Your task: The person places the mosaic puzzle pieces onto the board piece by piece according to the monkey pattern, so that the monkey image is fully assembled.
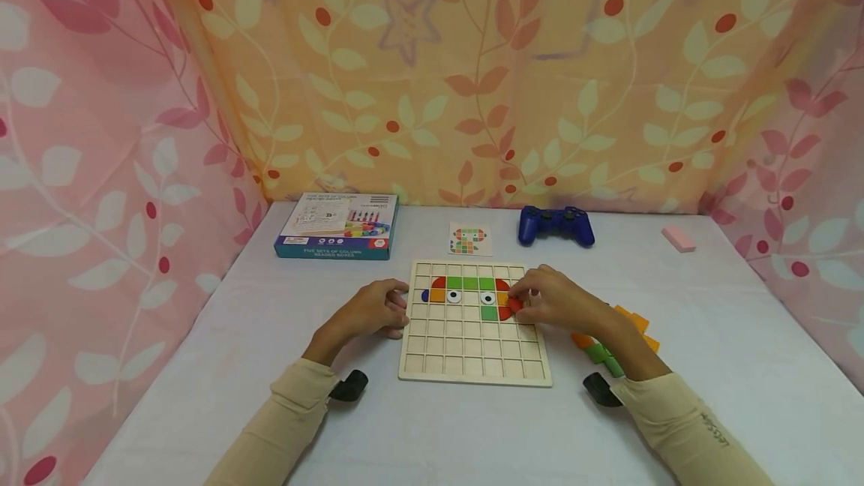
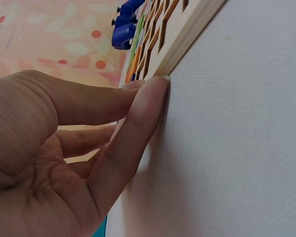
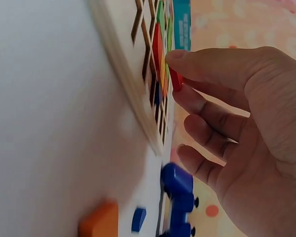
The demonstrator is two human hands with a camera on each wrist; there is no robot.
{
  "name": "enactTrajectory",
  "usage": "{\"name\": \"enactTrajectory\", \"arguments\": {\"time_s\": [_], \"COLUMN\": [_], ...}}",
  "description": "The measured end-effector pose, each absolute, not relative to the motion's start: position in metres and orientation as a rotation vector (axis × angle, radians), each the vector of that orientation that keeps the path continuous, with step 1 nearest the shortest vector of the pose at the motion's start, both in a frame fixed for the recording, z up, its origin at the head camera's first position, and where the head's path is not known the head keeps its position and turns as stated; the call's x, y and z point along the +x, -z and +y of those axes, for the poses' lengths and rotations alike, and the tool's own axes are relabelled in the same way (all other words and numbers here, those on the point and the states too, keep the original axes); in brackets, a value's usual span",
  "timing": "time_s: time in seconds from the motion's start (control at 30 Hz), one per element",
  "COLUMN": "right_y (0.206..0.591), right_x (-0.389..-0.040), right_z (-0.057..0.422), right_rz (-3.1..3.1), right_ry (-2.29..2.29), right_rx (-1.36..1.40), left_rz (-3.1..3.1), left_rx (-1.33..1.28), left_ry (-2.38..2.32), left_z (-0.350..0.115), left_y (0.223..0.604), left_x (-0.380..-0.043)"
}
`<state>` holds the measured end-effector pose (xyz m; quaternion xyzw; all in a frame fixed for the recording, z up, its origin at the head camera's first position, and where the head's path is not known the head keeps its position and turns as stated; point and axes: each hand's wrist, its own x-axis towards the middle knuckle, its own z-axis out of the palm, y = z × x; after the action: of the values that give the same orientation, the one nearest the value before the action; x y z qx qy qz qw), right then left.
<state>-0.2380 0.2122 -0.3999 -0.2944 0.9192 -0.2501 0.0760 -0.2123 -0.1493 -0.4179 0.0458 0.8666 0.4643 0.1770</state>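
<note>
A wooden grid board (image 1: 443, 347) lies flat in front of me. Coloured tiles fill part of its upper rows: green squares (image 1: 470, 283), red rounded corners (image 1: 439, 283), eye tiles (image 1: 454, 296) and a blue half-round (image 1: 425, 295). My left hand (image 1: 371, 308) holds the board's left edge, thumb and finger close together there in the left wrist view. Over the board's upper right, my right hand (image 1: 560, 300) pinches a small red tile (image 3: 175, 79) between thumb and forefinger. In the head view that hand hides some cells; the right wrist view shows a blue tile (image 3: 158, 94) seated there.
Loose orange tiles (image 1: 633, 319) and green tiles (image 1: 597, 353) lie beneath my right forearm. Behind the board are a picture card (image 1: 471, 239), a blue game controller (image 1: 556, 226), a flat box (image 1: 337, 226) and a pink block (image 1: 678, 239). Patterned curtains enclose the white table (image 1: 472, 433).
</note>
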Motion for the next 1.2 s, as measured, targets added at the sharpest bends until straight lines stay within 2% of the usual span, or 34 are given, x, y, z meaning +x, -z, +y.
{"name": "enactTrajectory", "arguments": {"time_s": [0.4,0.87,1.2], "right_y": [0.404,0.408,0.407], "right_x": [-0.248,-0.253,-0.249], "right_z": [0.152,0.104,0.09], "right_rz": [2.699,2.666,2.626], "right_ry": [0.737,0.668,0.704], "right_rx": [-1.084,-1.174,-1.044], "left_rz": [2.447,2.439,2.436], "left_rx": [0.118,0.141,0.156], "left_ry": [-1.323,-1.312,-1.314], "left_z": [-0.149,-0.15,-0.152], "left_y": [0.42,0.418,0.419], "left_x": [-0.213,-0.214,-0.215]}}
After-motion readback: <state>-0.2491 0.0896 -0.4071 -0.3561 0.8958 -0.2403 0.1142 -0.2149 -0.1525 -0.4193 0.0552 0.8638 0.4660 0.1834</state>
